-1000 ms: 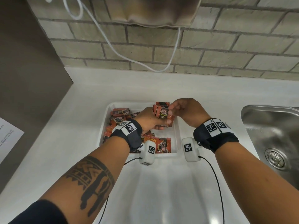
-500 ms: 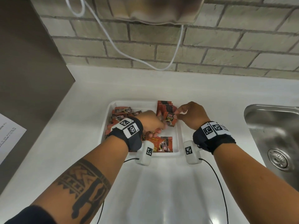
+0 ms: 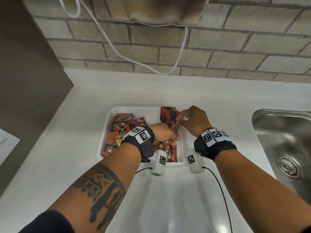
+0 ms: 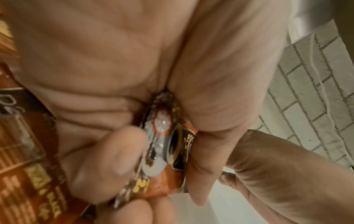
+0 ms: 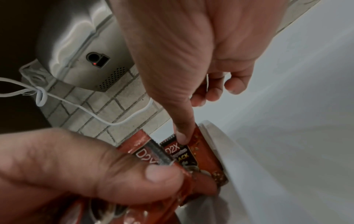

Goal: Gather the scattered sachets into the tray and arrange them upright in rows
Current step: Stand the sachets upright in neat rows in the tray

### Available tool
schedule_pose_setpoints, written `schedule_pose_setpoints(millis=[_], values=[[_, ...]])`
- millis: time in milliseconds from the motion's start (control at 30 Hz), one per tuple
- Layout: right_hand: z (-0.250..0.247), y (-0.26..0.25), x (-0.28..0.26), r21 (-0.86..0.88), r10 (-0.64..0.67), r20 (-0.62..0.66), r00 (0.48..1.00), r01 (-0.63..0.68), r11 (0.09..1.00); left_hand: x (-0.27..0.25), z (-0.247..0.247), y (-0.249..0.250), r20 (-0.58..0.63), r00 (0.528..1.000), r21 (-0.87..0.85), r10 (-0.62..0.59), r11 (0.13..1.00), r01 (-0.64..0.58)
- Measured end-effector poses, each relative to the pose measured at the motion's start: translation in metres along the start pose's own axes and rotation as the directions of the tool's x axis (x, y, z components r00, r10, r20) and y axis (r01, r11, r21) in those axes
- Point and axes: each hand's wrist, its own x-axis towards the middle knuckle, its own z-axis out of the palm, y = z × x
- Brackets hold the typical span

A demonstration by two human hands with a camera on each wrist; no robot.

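A white tray (image 3: pixel 104 143) sits on the counter. Red and black sachets (image 3: pixel 120 130) lie loose in its left half. A row of upright sachets (image 3: pixel 169 114) stands along its far right side. My left hand (image 3: pixel 168 140) is low in the tray's middle and grips a small bunch of sachets (image 4: pixel 162 144) between thumb and fingers. My right hand (image 3: pixel 179 119) is at the near end of the row. Its thumb (image 5: pixel 182 136) and curled fingers pinch one sachet (image 5: pixel 203 154) against the tray wall (image 5: pixel 239 166). My left hand (image 5: pixel 95 174) touches that row from the left.
A steel sink (image 3: pixel 286 140) lies to the right of the tray. A white cable (image 3: pixel 117 51) hangs down the brick wall from a metal appliance (image 3: pixel 156 10) above. A dark panel and a sheet of paper (image 3: pixel 6 145) border the counter on the left.
Both hands came down from above the tray into it. The bunch of sachets moved down and right to the upright row, where the right hand now pinches one.
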Motion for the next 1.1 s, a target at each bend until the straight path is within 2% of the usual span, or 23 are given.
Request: schedule_pose_setpoints(millis=[133, 633, 767, 867, 933, 1000, 1100], values=[[-0.001, 0.0, -0.001, 0.025, -0.013, 0.009, 1.0, 0.013, 1.0, 0.009, 0.0, -0.004, 0.032, 0.999, -0.086, 0.019, 0.996, -0.016], [-0.005, -0.002, -0.007, 0.059, -0.029, 0.015, 0.999, 0.028, 0.998, 0.006, 0.002, -0.007, 0.029, 0.999, -0.074, 0.041, 0.996, -0.039], [-0.007, 0.0, -0.008, 0.1, -0.049, -0.031, 0.998, 0.052, 0.994, 0.001, -0.001, -0.009, 0.009, 0.998, -0.183, 0.057, 0.982, -0.054], [-0.013, -0.002, -0.011, 0.14, -0.071, -0.02, 0.997, 0.073, 0.987, -0.004, -0.006, -0.012, -0.02, 0.991, -0.344, 0.134, 0.929, -0.133], [-0.017, -0.004, -0.015, 0.221, -0.079, 0.067, 0.995, 0.063, 0.973, -0.008, -0.01, -0.013, -0.036, 0.977, -0.397, 0.209, 0.895, -0.206], [-0.017, -0.004, -0.016, 0.273, -0.086, 0.149, 0.985, 0.043, 0.961, -0.01, -0.013, -0.014, -0.066, 0.963, -0.409, 0.262, 0.873, -0.266], [-0.015, -0.002, -0.013, 0.334, -0.069, 0.123, 0.99, 0.024, 0.942, -0.011, -0.015, -0.015, -0.096, 0.945, -0.394, 0.312, 0.86, -0.324]])
